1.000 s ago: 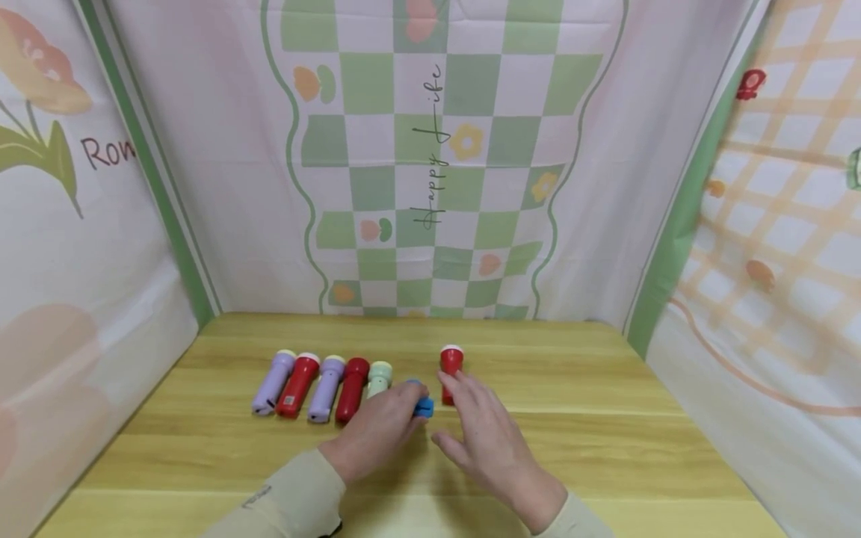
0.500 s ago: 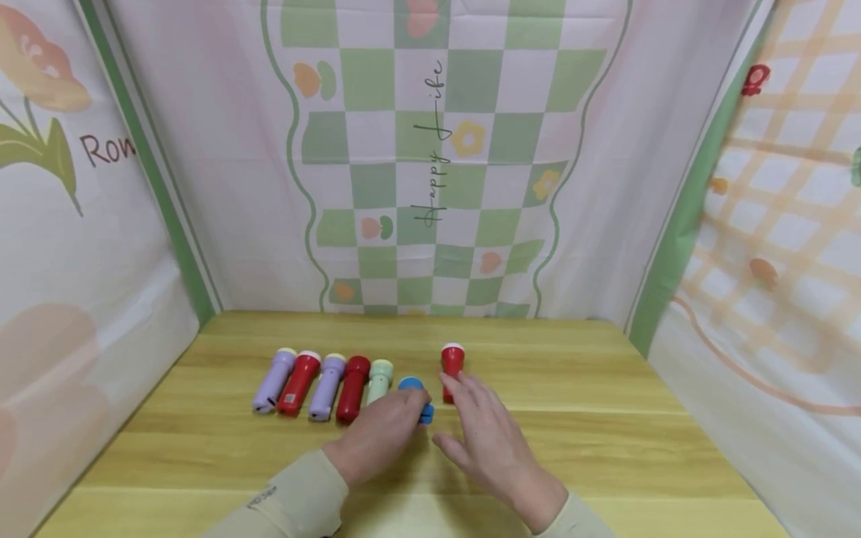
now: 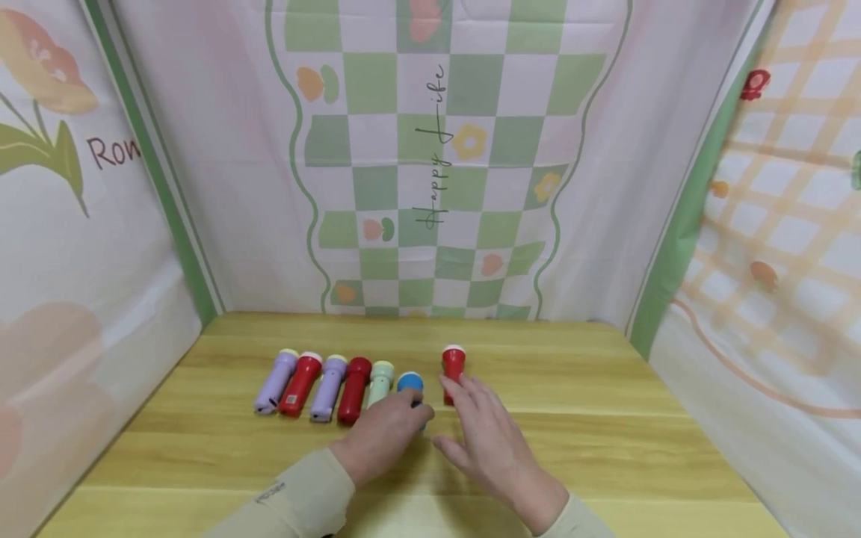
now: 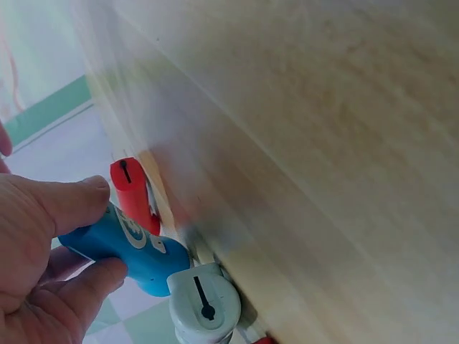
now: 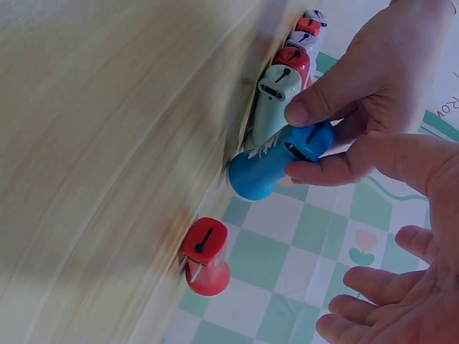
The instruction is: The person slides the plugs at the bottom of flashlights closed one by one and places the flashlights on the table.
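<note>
My left hand (image 3: 385, 435) pinches a blue flashlight (image 4: 147, 259) between thumb and fingers; its head faces the far side of the table and most of its body is hidden by the hand in the head view. Just left of it lies a pale green flashlight (image 3: 380, 379). My right hand (image 3: 496, 448) is held with fingers extended, near a red flashlight (image 3: 454, 362) with a white rim. In the right wrist view the right thumb overlaps the end of the blue flashlight (image 5: 259, 170); whether it touches, I cannot tell.
Left of the green one, side by side, lie a dark red flashlight (image 3: 353, 392), a purple flashlight (image 3: 329, 388), a bright red flashlight (image 3: 300, 385) and another purple flashlight (image 3: 276, 382). The wooden table (image 3: 592, 441) ends at patterned cloth walls (image 3: 464, 149) behind and beside it.
The blue flashlight has turned in my left hand's hold, its head now showing farther back and its near end hidden. My right hand has stayed about where it was.
</note>
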`<state>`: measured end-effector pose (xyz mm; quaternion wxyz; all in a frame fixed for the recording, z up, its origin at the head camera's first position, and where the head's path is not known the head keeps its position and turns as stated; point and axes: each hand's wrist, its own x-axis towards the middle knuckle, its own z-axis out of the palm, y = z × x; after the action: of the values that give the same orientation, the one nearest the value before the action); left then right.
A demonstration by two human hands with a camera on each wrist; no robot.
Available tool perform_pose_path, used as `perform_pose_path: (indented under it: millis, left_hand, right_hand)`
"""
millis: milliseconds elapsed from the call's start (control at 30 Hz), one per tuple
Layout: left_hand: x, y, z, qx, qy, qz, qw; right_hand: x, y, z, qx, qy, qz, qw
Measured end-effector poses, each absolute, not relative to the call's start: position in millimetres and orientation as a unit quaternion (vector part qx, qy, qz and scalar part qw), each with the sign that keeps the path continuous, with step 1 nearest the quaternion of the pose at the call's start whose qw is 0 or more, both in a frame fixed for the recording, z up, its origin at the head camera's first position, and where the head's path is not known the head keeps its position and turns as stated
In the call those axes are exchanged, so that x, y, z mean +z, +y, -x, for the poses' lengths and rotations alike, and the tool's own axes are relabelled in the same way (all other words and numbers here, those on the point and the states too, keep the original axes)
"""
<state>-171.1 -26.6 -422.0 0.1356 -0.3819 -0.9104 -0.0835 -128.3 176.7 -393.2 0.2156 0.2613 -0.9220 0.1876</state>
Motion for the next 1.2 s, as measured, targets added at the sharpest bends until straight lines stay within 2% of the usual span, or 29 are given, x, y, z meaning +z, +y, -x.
perform_pose_path:
  millis: [300,533,833,1200]
  left_hand:
    - [-421.4,-22.9,175.1,-0.050,-0.926,0.356,0.113]
    - [-423.2,-20.0,178.3,-0.002,-0.930,0.343,0.132]
    - [-424.2,-17.6,180.1,0.003,-0.936,0.333,0.113]
    - [-424.3,-16.5,174.0,0.046,-0.934,0.324,0.147]
  right_hand:
    - [-392.8,175.9,126.7,0.190,-0.929,-0.250,0.196]
    - [-393.0,176.3,126.2,0.191,-0.928,-0.251,0.199]
    - [-392.3,176.1,126.2,0.189,-0.933,-0.246,0.185]
    - [-395.4,178.3,125.7,0.189,-0.930,-0.252,0.189]
